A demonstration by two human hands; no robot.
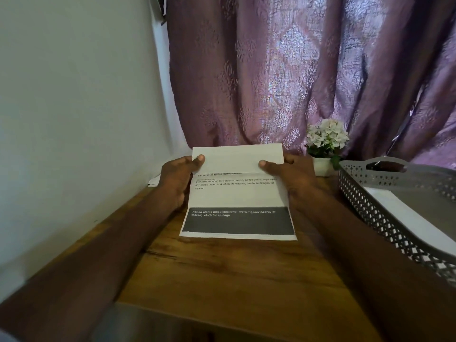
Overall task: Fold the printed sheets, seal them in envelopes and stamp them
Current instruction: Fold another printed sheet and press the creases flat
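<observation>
Sheet (238, 193): top third folded over, lower edge on tabletop (222, 272).
Left hand (176, 180): pinched flap edge.
Right hand (287, 177): pinched likewise.
Advice: align corners before creasing.

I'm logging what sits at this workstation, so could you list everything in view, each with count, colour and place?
Printed sheet: one, white with a dark band near its front edge, centre of the table, far part folded towards the person.
Loose paper: one corner showing, white, behind the left hand by the wall.
Table: one, brown wood, fills the foreground.
Basket: one, grey, perforated wall, right edge of the table; white paper inside.
Potted flowers: one, white blooms, white pot, back of the table.
Curtain: one, purple, patterned, behind the table.
Wall: white, left.
Left hand: holds the sheet's left edge.
Right hand: holds the sheet's right edge.
</observation>
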